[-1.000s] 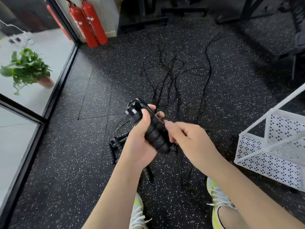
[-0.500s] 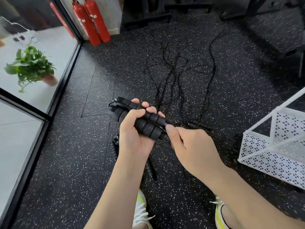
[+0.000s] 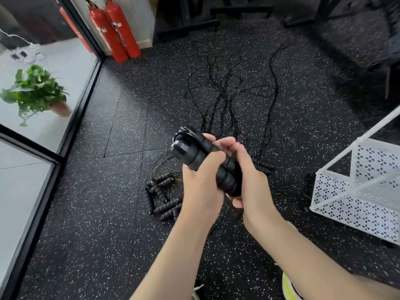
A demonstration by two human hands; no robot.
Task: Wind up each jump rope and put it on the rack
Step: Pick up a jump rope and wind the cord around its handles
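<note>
While both hands work at mid-frame, the left hand (image 3: 201,185) is wrapped around the pair of black ribbed foam jump-rope handles (image 3: 207,163), thumb across the top, fingers curled round the far side. Handles are held together, tilted, capped ends pointing up-left, with thin black cord looped over those ends. Right hand (image 3: 252,180) is against the lower-right side of the same handles, fingers curled round them; fingertips (image 3: 225,142) show above the bundle. Cannot tell whether it also pinches cord.

Bundle is in the air above the black speckled rubber floor (image 3: 86,234), not on the white perforated metal rack (image 3: 355,191), which sits on the floor to the right, well apart from the hands.

On the floor:
- heap of more black ribbed handles (image 3: 160,195) just left of the left wrist
- another handle (image 3: 263,164) just right of the right hand
- tangle of thin black ropes (image 3: 225,98) spread out beyond the hands

Far left: two red fire extinguishers (image 3: 114,29) by the wall corner, green potted plant (image 3: 35,92) behind the glass. Yellow-green shoe (image 3: 290,287) at bottom edge, under the right forearm.
</note>
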